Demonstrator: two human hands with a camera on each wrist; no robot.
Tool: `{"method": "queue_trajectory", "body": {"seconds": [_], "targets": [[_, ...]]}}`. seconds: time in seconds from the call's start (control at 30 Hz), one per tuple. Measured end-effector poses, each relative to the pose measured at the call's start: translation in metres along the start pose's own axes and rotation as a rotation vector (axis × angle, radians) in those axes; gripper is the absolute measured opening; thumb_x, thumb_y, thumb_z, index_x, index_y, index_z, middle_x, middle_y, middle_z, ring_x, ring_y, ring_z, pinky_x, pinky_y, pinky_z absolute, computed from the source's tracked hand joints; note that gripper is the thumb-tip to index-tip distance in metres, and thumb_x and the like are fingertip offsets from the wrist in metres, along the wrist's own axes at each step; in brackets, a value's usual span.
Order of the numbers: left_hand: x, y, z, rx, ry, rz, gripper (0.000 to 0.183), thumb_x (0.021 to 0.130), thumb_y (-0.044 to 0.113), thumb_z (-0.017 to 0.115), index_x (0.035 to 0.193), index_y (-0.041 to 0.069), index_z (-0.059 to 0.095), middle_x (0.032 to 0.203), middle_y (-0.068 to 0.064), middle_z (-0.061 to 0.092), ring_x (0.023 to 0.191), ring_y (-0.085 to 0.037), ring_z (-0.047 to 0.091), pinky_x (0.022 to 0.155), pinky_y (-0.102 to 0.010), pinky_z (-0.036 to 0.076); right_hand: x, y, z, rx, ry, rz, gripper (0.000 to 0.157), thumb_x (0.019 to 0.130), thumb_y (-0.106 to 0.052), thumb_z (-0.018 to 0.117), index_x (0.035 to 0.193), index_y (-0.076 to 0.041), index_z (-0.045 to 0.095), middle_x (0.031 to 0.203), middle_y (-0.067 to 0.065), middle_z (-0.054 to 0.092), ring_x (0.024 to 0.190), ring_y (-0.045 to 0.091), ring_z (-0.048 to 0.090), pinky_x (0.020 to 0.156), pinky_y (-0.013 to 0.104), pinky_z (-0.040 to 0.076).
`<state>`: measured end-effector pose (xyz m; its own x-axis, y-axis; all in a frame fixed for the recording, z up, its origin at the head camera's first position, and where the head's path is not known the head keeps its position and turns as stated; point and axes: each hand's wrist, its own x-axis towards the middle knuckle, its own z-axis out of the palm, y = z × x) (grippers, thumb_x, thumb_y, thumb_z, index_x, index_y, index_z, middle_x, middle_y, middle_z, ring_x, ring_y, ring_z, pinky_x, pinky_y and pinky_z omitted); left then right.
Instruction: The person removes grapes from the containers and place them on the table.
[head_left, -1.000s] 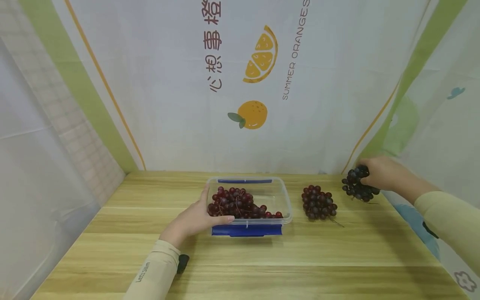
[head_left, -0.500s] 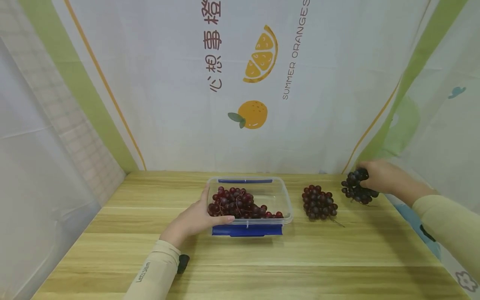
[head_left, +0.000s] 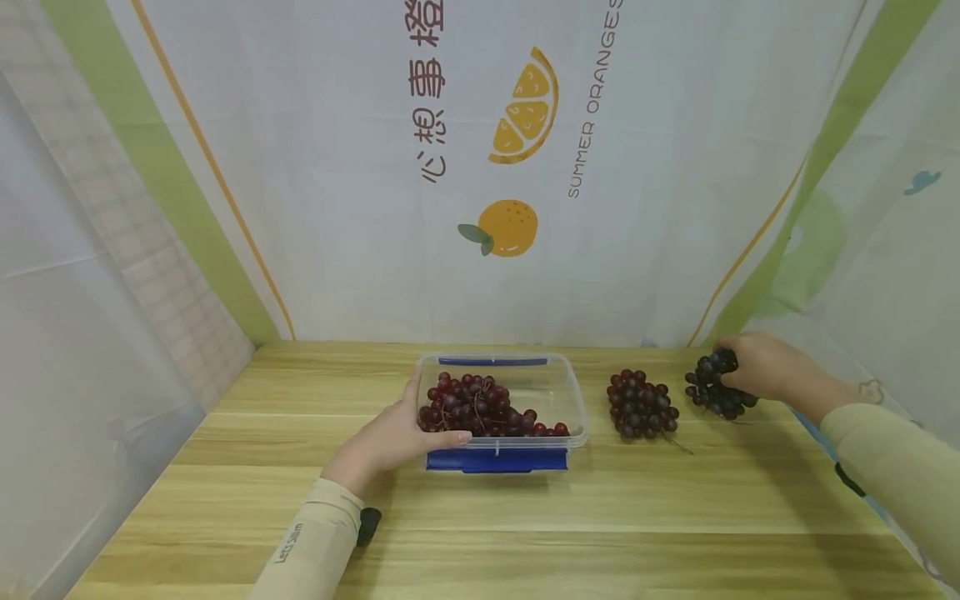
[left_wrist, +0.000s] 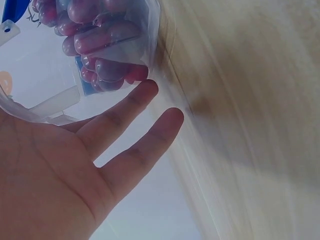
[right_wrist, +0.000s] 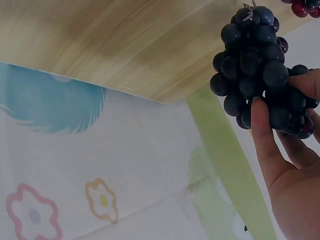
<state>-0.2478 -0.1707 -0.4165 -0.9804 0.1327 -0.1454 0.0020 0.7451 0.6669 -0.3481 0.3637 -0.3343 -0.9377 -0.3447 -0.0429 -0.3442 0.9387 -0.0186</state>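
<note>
A clear plastic food container (head_left: 578, 400) with blue clips stands mid-table, its top uncovered. Red grapes (head_left: 472, 402) lie inside, mostly toward the left. My left hand (head_left: 386, 437) rests against the container's left end, thumb along the front rim; the left wrist view shows straight, spread fingers beside the wall. At the table's back right corner, my right hand (head_left: 768, 367) grips a bunch of black grapes (right_wrist: 252, 65) between thumb and fingers. Between that bunch and the container lies another bunch of dark red grapes (head_left: 641, 406), its stem pointing to the front right.
The wooden table (head_left: 480, 533) ends at a white curtain (head_left: 360, 250) printed with oranges behind it. More printed cloth hangs down past the table's right edge. A blue clip (head_left: 497, 460) sticks out from the container's front.
My right hand has come down slightly with the black grapes. The left hand, the container and the red bunch have kept their places.
</note>
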Motion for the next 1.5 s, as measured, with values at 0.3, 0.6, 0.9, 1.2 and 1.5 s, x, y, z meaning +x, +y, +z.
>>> {"method": "queue_trajectory", "body": {"seconds": [0.3, 0.6, 0.9, 1.2, 1.5], "targets": [[0.0, 0.0, 0.0, 0.004, 0.001, 0.001, 0.144, 0.077, 0.082, 0.076, 0.171, 0.023, -0.017, 0.168, -0.032, 0.036, 0.148, -0.051, 0.049, 0.118, -0.069, 0.042, -0.002, 0.002, 0.012, 0.011, 0.0, 0.006, 0.048, 0.091, -0.014, 0.08, 0.129, 0.011, 0.064, 0.119, 0.035, 0.071, 0.112, 0.058, 0.066, 0.086, 0.064, 0.058], [0.0, 0.0, 0.0, 0.014, 0.002, 0.001, 0.146, 0.076, 0.085, 0.075, 0.171, 0.022, -0.017, 0.167, -0.032, 0.037, 0.147, -0.051, 0.05, 0.118, -0.069, 0.043, -0.001, 0.005, 0.019, 0.015, 0.003, 0.002, 0.049, 0.09, -0.013, 0.08, 0.13, 0.011, 0.064, 0.119, 0.035, 0.072, 0.108, 0.055, 0.068, 0.079, 0.058, 0.06], [0.0, 0.0, 0.0, 0.015, 0.002, 0.002, 0.146, 0.076, 0.085, 0.075, 0.171, 0.023, -0.017, 0.166, -0.033, 0.039, 0.146, -0.051, 0.051, 0.117, -0.069, 0.044, 0.002, 0.007, 0.025, 0.022, 0.003, 0.004, 0.05, 0.089, -0.013, 0.081, 0.13, 0.011, 0.064, 0.125, 0.037, 0.069, 0.114, 0.059, 0.065, 0.084, 0.063, 0.058], [-0.001, 0.002, -0.001, 0.009, -0.003, 0.007, 0.145, 0.077, 0.083, 0.075, 0.171, 0.023, -0.018, 0.166, -0.033, 0.038, 0.147, -0.051, 0.05, 0.118, -0.069, 0.043, -0.001, 0.015, 0.021, 0.006, -0.002, 0.005, 0.051, 0.09, -0.012, 0.08, 0.131, 0.012, 0.063, 0.123, 0.037, 0.07, 0.107, 0.054, 0.068, 0.079, 0.059, 0.059], [0.001, -0.001, -0.001, 0.004, -0.005, 0.001, 0.146, 0.076, 0.085, 0.075, 0.171, 0.023, -0.017, 0.168, -0.031, 0.036, 0.148, -0.052, 0.048, 0.118, -0.07, 0.042, -0.003, 0.016, 0.015, -0.029, -0.017, 0.021, 0.046, 0.09, -0.013, 0.08, 0.128, 0.008, 0.066, 0.12, 0.034, 0.071, 0.108, 0.056, 0.067, 0.081, 0.064, 0.059]]}}
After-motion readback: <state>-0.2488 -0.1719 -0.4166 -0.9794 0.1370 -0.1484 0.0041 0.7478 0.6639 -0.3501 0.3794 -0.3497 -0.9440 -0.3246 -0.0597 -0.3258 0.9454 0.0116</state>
